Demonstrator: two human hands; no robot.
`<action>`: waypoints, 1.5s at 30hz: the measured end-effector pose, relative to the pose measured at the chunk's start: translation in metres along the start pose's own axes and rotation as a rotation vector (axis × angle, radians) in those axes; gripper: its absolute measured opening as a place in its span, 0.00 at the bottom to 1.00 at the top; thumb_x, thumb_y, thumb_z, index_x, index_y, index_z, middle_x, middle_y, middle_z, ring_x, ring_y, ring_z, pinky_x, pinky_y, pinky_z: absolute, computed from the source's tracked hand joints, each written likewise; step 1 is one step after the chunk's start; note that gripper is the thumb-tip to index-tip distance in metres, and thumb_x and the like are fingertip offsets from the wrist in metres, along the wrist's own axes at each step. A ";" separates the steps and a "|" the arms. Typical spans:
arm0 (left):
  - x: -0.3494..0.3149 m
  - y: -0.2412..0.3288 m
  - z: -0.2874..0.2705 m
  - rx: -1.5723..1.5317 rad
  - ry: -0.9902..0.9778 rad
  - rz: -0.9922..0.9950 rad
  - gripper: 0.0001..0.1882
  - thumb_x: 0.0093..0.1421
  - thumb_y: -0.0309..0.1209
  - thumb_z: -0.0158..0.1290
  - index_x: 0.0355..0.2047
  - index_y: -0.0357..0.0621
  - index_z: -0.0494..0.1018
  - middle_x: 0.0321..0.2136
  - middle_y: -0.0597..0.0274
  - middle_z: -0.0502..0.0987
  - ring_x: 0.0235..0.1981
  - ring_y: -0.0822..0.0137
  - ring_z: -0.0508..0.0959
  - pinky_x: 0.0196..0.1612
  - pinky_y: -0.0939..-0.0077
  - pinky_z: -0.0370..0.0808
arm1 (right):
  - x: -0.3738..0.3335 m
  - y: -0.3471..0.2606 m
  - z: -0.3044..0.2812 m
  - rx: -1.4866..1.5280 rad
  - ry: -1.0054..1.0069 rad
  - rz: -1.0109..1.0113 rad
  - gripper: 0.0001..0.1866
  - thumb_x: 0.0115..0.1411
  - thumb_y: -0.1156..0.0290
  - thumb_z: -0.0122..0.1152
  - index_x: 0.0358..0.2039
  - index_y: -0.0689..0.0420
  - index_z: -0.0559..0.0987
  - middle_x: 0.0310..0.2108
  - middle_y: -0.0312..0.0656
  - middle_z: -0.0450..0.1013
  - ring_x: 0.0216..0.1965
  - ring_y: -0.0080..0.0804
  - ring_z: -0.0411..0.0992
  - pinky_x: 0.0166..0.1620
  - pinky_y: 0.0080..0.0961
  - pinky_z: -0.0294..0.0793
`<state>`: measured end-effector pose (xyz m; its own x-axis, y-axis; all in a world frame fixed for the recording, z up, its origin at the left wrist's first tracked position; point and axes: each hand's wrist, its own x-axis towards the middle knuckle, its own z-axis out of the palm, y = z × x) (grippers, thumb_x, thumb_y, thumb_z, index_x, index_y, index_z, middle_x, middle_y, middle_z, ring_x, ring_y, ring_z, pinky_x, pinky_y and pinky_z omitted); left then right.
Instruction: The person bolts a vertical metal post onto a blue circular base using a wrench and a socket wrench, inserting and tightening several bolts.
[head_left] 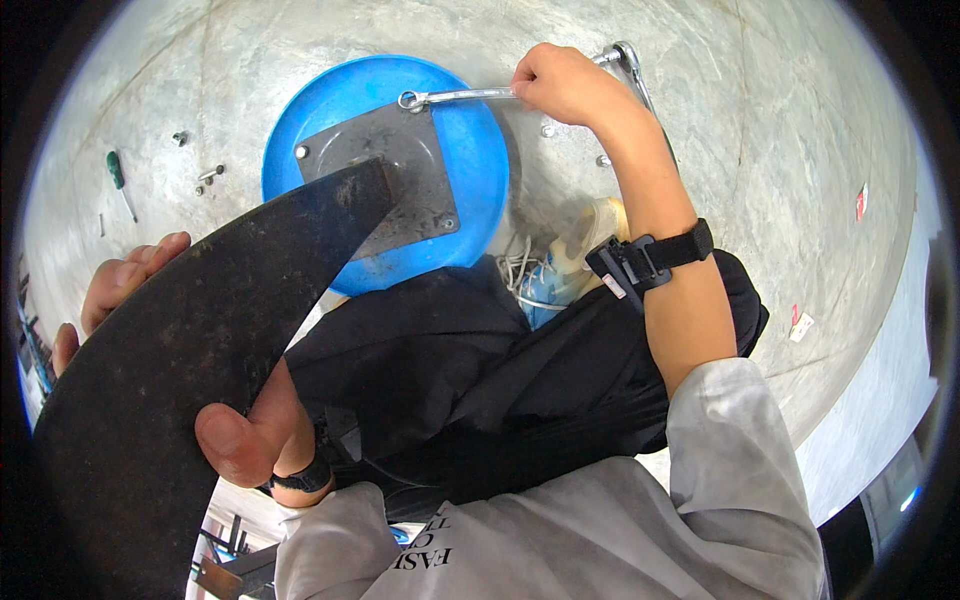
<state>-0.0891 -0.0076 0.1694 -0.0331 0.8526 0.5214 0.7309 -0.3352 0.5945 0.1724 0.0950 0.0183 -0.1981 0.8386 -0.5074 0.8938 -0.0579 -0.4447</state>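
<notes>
My left hand (250,430) is wrapped round a broad, curved, dark metal bar (225,290), thumb on the near side and fingertips over the far edge. The bar's narrow end meets a square dark plate (415,190) lying on a round blue disc (485,170). In my right hand (570,85) is a silver combination wrench (465,95), gripped toward its right end. The wrench's ring end sits at the plate's far right corner; whether it encloses a bolt head there is hard to tell. A bolt head (302,152) shows at the plate's left corner, and another small fastener (449,224) at its near right corner.
On the floor beyond my right wrist lies a ratchet wrench (627,62), partly hidden. Small metal pieces (208,177) and a green-handled screwdriver (118,172) lie left of the disc. My shoe (570,260) is close to its right side. Red-and-white scraps (800,323) lie farther right.
</notes>
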 end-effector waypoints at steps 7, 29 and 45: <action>-0.007 -0.014 -0.009 -0.042 -0.112 0.017 0.41 0.50 0.54 0.36 0.58 0.40 0.47 0.46 0.38 0.64 0.47 0.42 0.70 0.50 0.47 0.68 | 0.002 0.000 0.001 -0.057 -0.203 0.098 0.10 0.52 0.70 0.52 0.29 0.62 0.78 0.20 0.41 0.75 0.20 0.27 0.72 0.23 0.25 0.69; -0.082 -0.030 0.156 -0.081 -0.668 -0.034 0.37 0.50 0.28 0.52 0.57 0.26 0.49 0.58 0.36 0.50 0.59 0.43 0.54 0.57 0.55 0.56 | -0.014 -0.004 0.006 -0.192 0.187 -0.093 0.10 0.51 0.73 0.50 0.30 0.61 0.78 0.27 0.48 0.75 0.32 0.45 0.74 0.38 0.36 0.71; -0.059 -0.001 0.129 0.136 -0.730 -0.001 0.36 0.48 0.27 0.53 0.57 0.34 0.53 0.60 0.50 0.51 0.62 0.53 0.51 0.58 0.46 0.53 | -0.048 -0.007 0.000 0.297 -0.087 -0.133 0.14 0.55 0.70 0.48 0.38 0.64 0.74 0.28 0.47 0.73 0.31 0.34 0.72 0.37 0.28 0.69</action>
<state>0.0003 -0.0052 0.0591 0.3930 0.9183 -0.0466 0.8107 -0.3222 0.4888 0.1755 0.0555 0.0458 -0.3499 0.8009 -0.4860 0.7042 -0.1173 -0.7003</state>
